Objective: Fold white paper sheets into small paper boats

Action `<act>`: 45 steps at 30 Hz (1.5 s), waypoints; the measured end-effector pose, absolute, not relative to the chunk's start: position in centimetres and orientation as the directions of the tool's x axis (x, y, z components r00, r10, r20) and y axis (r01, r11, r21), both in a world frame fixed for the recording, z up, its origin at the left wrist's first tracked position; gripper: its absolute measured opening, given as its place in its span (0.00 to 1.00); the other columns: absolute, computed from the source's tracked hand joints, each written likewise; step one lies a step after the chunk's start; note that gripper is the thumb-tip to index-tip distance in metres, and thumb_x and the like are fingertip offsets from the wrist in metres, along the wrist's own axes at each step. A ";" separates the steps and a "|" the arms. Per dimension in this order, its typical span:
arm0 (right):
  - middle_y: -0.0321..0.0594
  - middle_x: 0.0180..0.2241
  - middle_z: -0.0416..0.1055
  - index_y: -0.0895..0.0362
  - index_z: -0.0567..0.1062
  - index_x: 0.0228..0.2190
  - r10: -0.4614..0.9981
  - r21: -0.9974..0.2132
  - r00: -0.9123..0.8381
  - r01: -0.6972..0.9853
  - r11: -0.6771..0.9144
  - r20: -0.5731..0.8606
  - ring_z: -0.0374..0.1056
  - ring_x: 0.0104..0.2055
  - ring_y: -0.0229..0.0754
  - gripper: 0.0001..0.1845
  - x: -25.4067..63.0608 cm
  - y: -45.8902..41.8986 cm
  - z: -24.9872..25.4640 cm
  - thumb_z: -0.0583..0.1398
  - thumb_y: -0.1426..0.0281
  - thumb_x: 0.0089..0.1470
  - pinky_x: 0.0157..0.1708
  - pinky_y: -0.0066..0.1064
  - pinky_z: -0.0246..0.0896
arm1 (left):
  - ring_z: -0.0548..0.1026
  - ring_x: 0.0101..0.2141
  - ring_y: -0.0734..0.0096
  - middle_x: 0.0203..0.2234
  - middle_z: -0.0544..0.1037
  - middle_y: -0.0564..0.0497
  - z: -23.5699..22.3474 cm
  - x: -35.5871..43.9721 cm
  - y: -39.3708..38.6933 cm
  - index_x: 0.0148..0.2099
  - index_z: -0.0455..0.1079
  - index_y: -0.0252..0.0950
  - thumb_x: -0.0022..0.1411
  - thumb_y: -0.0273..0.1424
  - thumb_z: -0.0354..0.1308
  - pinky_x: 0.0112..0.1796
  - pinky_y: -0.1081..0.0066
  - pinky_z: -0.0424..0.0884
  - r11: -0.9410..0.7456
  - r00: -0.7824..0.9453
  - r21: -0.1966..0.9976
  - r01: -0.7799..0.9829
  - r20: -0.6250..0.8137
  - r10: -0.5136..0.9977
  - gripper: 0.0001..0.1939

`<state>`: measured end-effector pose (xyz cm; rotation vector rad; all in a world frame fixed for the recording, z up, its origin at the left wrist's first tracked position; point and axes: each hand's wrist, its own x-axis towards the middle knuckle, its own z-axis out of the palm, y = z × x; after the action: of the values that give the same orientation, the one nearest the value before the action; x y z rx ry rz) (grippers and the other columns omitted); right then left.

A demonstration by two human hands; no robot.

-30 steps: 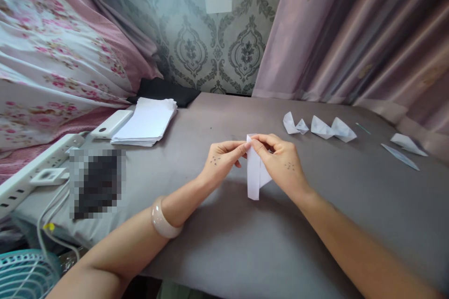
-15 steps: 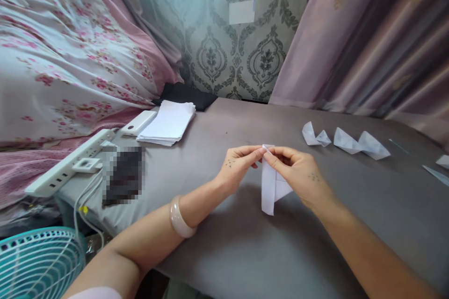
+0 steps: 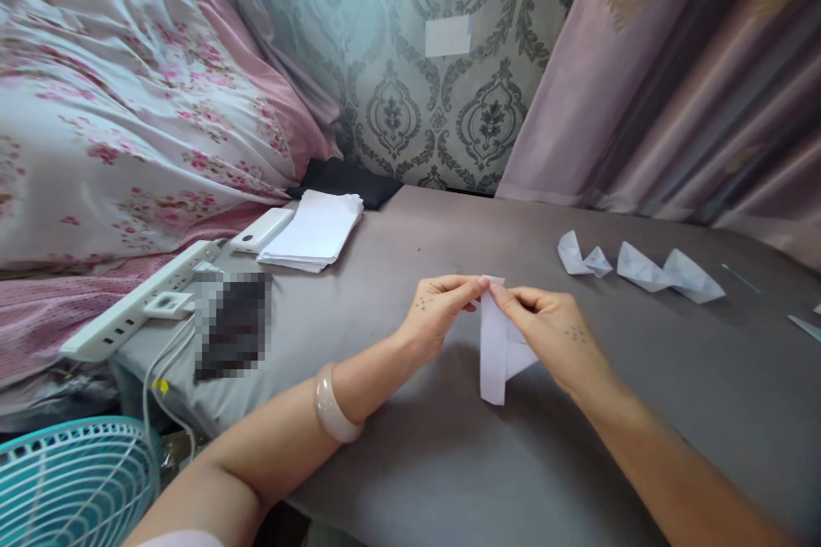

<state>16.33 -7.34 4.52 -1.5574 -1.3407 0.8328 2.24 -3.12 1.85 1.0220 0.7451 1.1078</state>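
A partly folded sheet of white paper hangs upright above the grey cloth, with a long flat strip facing me and a pointed flap sticking out to its right. My left hand pinches its upper edge between thumb and fingers from the left. From the right, the thumb and fingers of my right hand close on the same top area, partly covering the flap. Both thumbs nearly meet at the top fold. The far side of the paper is hidden.
Several folded paper shapes stand at the right. A stack of white paper lies back left, beside a white box and a power strip. A teal fan stands low at the left. Curtains border the table.
The view has tilted slightly, so everything sits a little lower. The thumbs have shifted slightly at the paper's top, and its strip now faces me more fully. Both hands keep their hold.
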 end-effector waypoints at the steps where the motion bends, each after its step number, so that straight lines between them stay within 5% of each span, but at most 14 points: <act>1: 0.37 0.21 0.72 0.57 0.82 0.28 0.981 -0.919 0.183 0.394 -0.015 0.062 0.62 0.22 0.38 0.21 16.3 -7.3 4.4 0.62 0.51 0.49 0.19 0.29 0.52 | 0.71 0.34 0.69 0.28 0.79 0.48 1.9 2.2 -3.1 0.31 0.81 0.36 0.51 0.37 0.67 0.34 0.70 0.64 0.110 0.289 0.928 -0.356 -0.002 0.957 0.09; 10: 0.31 0.11 0.54 0.57 0.71 0.14 0.995 -0.919 0.094 0.395 -0.015 0.024 0.46 0.15 0.31 0.29 16.1 -7.3 3.1 0.60 0.46 0.49 0.15 0.28 0.36 | 0.70 0.30 0.73 0.26 0.76 0.50 2.1 2.3 -3.2 0.29 0.78 0.34 0.50 0.35 0.68 0.33 0.71 0.63 0.168 0.268 0.907 -0.386 -0.064 0.961 0.09; 14: 0.35 0.17 0.68 0.57 0.74 0.19 0.985 -0.902 0.147 0.432 0.017 0.089 0.61 0.19 0.35 0.22 16.3 -7.0 2.6 0.64 0.51 0.48 0.17 0.26 0.52 | 0.69 0.28 0.75 0.25 0.75 0.51 2.0 2.3 -3.0 0.29 0.77 0.34 0.48 0.35 0.69 0.32 0.72 0.63 0.212 0.259 0.867 -0.451 -0.100 0.961 0.10; 17: 0.42 0.30 0.78 0.56 0.78 0.32 0.986 -0.969 0.147 0.243 0.045 0.082 0.73 0.30 0.43 0.18 16.4 -6.6 2.5 0.67 0.55 0.45 0.29 0.33 0.68 | 0.71 0.30 0.74 0.27 0.76 0.50 1.8 2.3 -2.9 0.30 0.77 0.34 0.48 0.36 0.70 0.32 0.72 0.64 0.226 0.269 0.855 -0.467 -0.106 0.957 0.11; 23: 0.46 0.38 0.79 0.58 0.78 0.39 0.994 -0.998 0.108 0.058 -0.039 -0.033 0.75 0.38 0.45 0.24 16.5 -6.5 2.2 0.70 0.57 0.42 0.39 0.37 0.71 | 0.73 0.31 0.72 0.31 0.77 0.49 1.4 2.4 -3.2 0.33 0.77 0.33 0.45 0.37 0.71 0.33 0.71 0.67 0.273 0.336 0.850 -0.451 -0.121 0.934 0.15; 33: 0.43 0.34 0.79 0.57 0.80 0.38 0.957 -0.947 0.212 0.294 0.131 0.198 0.73 0.31 0.43 0.18 16.1 -6.9 1.9 0.64 0.57 0.50 0.31 0.34 0.69 | 0.71 0.28 0.74 0.26 0.74 0.49 1.3 2.1 -2.8 0.30 0.75 0.30 0.48 0.31 0.68 0.30 0.72 0.67 0.278 0.334 0.858 -0.432 -0.134 0.933 0.10; 45: 0.38 0.32 0.73 0.53 0.81 0.40 0.901 -0.807 0.098 0.494 0.324 0.422 0.70 0.32 0.37 0.12 15.8 -7.7 2.5 0.60 0.65 0.57 0.33 0.30 0.67 | 0.69 0.24 0.77 0.20 0.71 0.52 2.0 1.8 -2.9 0.27 0.74 0.29 0.48 0.28 0.65 0.28 0.74 0.65 0.271 0.295 0.882 -0.385 -0.161 0.942 0.06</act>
<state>15.82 -7.67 2.45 -1.3167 -1.5470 0.4894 1.81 -2.94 1.98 0.8465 0.8111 1.0387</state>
